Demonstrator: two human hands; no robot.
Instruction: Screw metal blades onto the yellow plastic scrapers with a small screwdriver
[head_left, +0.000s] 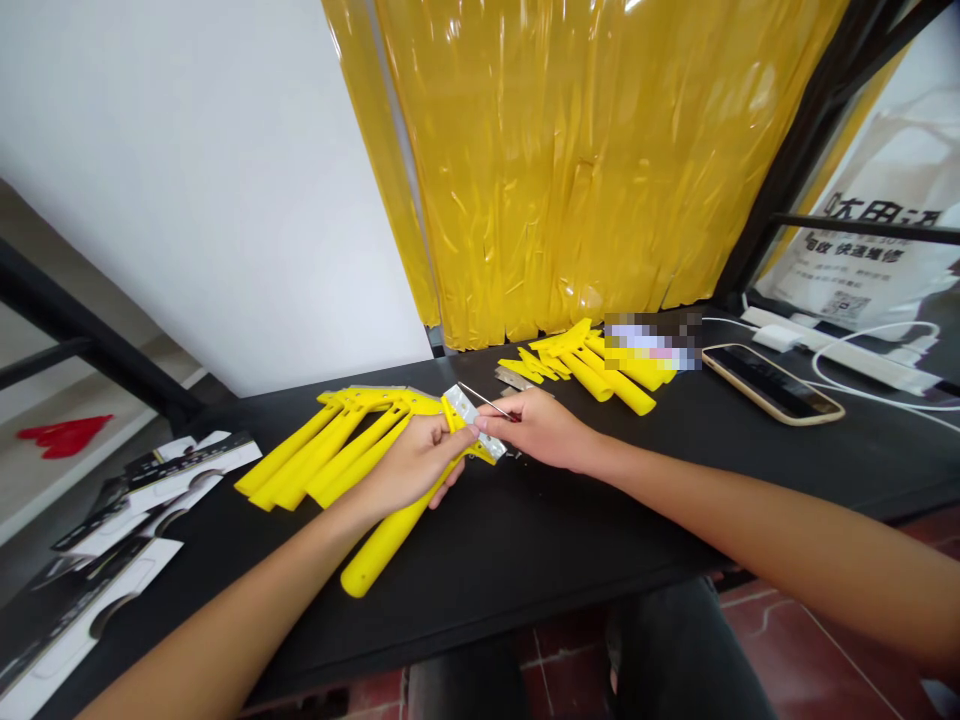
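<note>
And the black surface [585, 540] carries yellow handles [330, 458] in two bunches, cards [180, 480] far left, phone [772, 383] and power strip [840, 350] right!

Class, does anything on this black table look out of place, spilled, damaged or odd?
Nothing looks plainly spilled or broken. The untidiest spot is the black-and-white cards at the left, overlapping at uneven angles, while the row of yellow handles nearby lies roughly parallel. The yellow tool in the left hand shows no clear damage.

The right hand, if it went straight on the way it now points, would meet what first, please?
The right hand would probably first meet the silver plate on the yellow tool, which lies right before it, though exact depth is unclear.
</note>
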